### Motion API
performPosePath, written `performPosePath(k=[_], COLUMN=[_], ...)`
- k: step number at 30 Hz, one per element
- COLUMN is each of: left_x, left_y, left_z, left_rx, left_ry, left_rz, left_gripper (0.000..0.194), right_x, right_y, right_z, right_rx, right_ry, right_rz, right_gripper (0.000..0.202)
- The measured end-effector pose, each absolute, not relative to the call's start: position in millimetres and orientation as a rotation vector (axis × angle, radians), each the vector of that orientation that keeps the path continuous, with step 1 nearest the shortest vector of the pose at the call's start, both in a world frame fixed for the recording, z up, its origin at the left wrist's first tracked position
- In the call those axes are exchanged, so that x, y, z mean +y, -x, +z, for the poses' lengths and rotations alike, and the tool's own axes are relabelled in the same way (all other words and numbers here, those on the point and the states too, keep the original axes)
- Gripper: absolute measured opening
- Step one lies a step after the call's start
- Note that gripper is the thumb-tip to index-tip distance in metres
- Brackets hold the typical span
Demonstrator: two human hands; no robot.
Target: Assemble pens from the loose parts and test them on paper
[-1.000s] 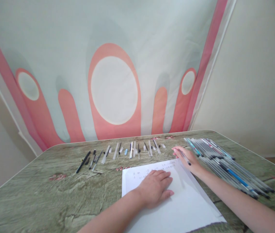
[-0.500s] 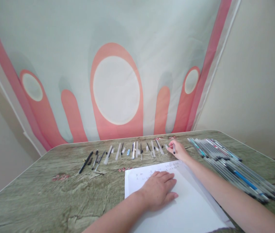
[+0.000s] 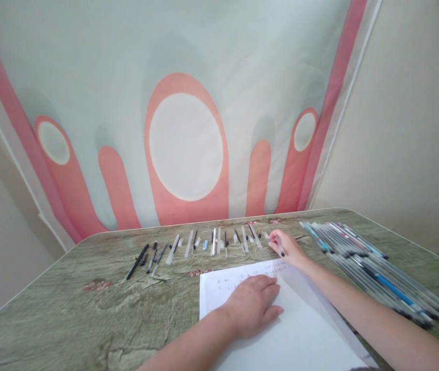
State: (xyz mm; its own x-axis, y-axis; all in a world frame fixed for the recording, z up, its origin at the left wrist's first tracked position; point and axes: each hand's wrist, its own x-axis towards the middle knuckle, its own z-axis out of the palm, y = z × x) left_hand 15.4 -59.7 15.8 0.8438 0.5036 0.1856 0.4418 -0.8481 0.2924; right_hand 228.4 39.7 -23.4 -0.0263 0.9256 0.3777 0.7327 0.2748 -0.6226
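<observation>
My left hand (image 3: 253, 305) lies flat on a white sheet of paper (image 3: 304, 330), its fingers stretched out toward the right. Small handwritten marks run along the paper's far edge. Just past the far right corner of the sheet, my right hand (image 3: 287, 247) is closed around a pen (image 3: 280, 246) with a clear barrel. To the left of that hand lies a row of pen parts: clear barrels (image 3: 189, 244), dark refills and caps. A light blue cap (image 3: 205, 245) lies among them.
A black pen (image 3: 137, 262) lies at the row's left end. On the right, a large group of pens (image 3: 358, 252) is spread in two overlapping bundles, with a blue pen (image 3: 391, 288) on top. The wood-patterned table (image 3: 87, 319) meets a printed backdrop (image 3: 188, 216) behind.
My right hand has drawn slightly back toward the paper, and the pen in it has tilted. My left hand stays flat on the sheet. The view has shifted a little.
</observation>
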Motion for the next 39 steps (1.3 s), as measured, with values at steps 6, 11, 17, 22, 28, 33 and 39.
performPosePath(k=[6, 11, 17, 22, 28, 33, 39], left_x=[-51.9, -47.0, -48.4, -46.0, -45.0, -45.4, -44.4], left_y=[-17.6, -14.4, -13.1, -12.5, -11.7, -12.2, -11.4], left_z=[1.8, -0.3, 8.7, 6.8, 3.4, 2.6, 2.7], left_rx=[1.017, 1.173, 1.096, 1.056, 1.037, 1.026, 1.065], left_ry=[-2.541, -2.321, -2.392, -2.406, -2.398, -2.402, -2.406], left_rz=[0.641, 0.889, 0.920, 0.962, 1.007, 1.026, 1.063], left_gripper=[0.030, 0.018, 0.019, 0.020, 0.022, 0.022, 0.022], right_x=[-22.1, -55.0, -60.7, -66.7, -72.1, -72.8, -73.2], right_y=[-204.2, -185.7, -184.4, -183.6, -178.3, -176.9, -177.6], right_z=[4.4, 12.6, 5.0, 6.0, 9.7, 7.3, 5.7], right_rx=[-1.740, -1.640, -1.578, -1.567, -1.557, -1.536, -1.502], right_ry=[1.235, 1.145, 1.156, 1.170, 1.167, 1.173, 1.185], right_rz=[0.767, 0.985, 0.989, 0.974, 0.994, 0.979, 0.989], right_gripper=[0.016, 0.019, 0.020, 0.019, 0.017, 0.018, 0.015])
